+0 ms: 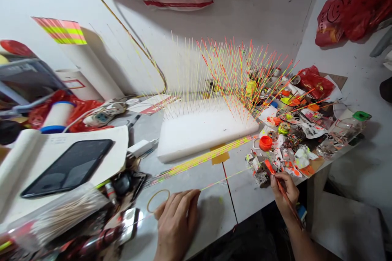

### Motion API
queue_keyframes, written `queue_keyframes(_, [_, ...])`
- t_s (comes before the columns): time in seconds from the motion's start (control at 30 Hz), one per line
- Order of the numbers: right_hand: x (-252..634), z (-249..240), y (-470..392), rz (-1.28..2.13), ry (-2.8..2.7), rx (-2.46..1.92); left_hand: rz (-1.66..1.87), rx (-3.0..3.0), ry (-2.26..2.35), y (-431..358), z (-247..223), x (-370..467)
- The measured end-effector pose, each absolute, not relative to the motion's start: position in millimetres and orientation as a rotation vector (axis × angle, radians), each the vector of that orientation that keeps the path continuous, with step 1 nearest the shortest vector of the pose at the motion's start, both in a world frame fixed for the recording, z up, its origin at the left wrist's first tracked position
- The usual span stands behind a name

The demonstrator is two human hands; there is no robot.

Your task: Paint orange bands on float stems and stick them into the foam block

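My left hand [179,216] is closed around a thin painted stick [225,179], yellow-green with pinkish parts, which points right over the tabletop. Between thumb and fingers, my right hand [285,195] grips a paintbrush [286,200] whose bristles are coated in bright orange. The brush tip is near the stick's far end; I cannot tell whether they touch. Behind them a white foam block [205,126] holds many upright thin sticks [245,77], red, orange and yellow-green at the right, paler at the left. A bundle of similar sticks [202,155] lies along the block's front edge.
An orange cap [265,143] sits among paint-stained scraps and small pots at right, near a green-capped clear bottle [349,126]. A rubber band [158,200] lies by my left hand. Left are a phone [69,167] on a notebook and a bag of cotton swabs [64,216].
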State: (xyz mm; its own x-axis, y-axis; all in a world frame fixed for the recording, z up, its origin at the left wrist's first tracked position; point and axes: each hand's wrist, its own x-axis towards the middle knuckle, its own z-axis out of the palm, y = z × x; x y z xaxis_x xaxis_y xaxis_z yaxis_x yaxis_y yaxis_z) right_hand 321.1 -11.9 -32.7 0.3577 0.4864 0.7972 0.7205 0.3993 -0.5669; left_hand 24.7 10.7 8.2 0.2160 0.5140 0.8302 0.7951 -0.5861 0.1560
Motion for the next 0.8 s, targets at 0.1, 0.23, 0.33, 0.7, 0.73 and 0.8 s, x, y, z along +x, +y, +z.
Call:
queue_keyframes(0.1, [319.8, -31.4, -13.5, -0.212, -1.301, -1.189, -1.315, -2.194, -1.233, 10.8, 7.8, 24.7])
queue_keyframes(0.23, [316.4, -29.6, -15.2, -0.194, -1.328, -1.168, -1.312, -2.189, -1.227, 11.3, 7.9, 25.0])
queue_keyframes(0.33, [314.9, -29.3, -14.6, -0.210, -1.340, -1.171, -1.310, -2.192, -1.225, 11.3, 8.3, 24.9])
queue_keyframes(0.7, [315.3, -31.1, -12.5, -0.171, -1.368, -1.174, -1.271, -2.193, -1.202, 10.8, 9.9, 25.0])
queue_keyframes(0.73, [315.4, -31.8, -12.4, -0.171, -1.363, -1.179, -1.262, -2.190, -1.200, 10.8, 10.0, 24.9])
queue_keyframes(0.8, [315.5, -33.4, -12.3, -0.172, -1.347, -1.197, -1.247, -2.187, -1.199, 10.8, 9.8, 24.3])
